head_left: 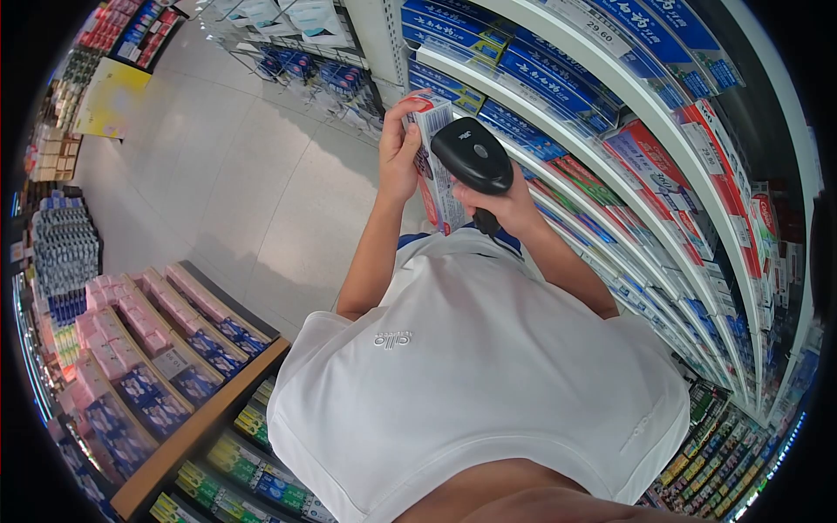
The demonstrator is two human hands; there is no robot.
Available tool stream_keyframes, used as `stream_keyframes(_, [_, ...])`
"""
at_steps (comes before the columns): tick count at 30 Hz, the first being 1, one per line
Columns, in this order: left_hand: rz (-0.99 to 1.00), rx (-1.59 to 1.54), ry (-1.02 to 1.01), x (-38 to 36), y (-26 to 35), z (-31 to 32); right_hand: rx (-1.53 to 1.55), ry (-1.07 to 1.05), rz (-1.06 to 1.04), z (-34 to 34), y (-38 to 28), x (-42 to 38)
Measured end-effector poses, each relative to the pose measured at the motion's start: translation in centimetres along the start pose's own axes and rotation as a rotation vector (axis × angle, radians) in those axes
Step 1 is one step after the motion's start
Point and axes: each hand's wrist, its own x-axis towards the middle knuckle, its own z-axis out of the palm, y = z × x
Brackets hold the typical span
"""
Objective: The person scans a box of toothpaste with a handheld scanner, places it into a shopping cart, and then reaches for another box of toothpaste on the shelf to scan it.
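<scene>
Toothpaste box (433,157) sits pinched in the left hand (398,157); right hand (506,205) grips the scanner (473,157), whose beam may miss the tilted barcode.

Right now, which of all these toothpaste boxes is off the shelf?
The red-and-white toothpaste box held upright in the left hand, with the black scanner in the right hand against it. The rest sit on the shelves.

Scanner (472,155) matt blk plastic; box (433,157) glossy card; floor (235,174) shiny tile.
</scene>
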Motion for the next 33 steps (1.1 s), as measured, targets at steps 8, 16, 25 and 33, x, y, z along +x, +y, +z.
stream_keyframes(8, [-0.026, -0.032, 0.017, 0.0, 0.2, 0.4, 0.004, -0.008, 0.003, -0.2, 0.0, 0.0])
stream_keyframes(16, [-0.033, -0.046, 0.007, 0.0, 0.0, 0.5, 0.001, 0.015, 0.027, -0.2, -0.1, -0.1])
stream_keyframes(25, [-0.023, -0.021, -0.011, 0.3, -0.5, 0.7, 0.015, 0.065, 0.034, -0.5, -0.2, -0.3])
stream_keyframes(33, [-0.067, -0.068, -0.049, 0.7, -1.4, 1.8, -0.010, 0.094, 0.009, -1.5, -0.2, -0.8])
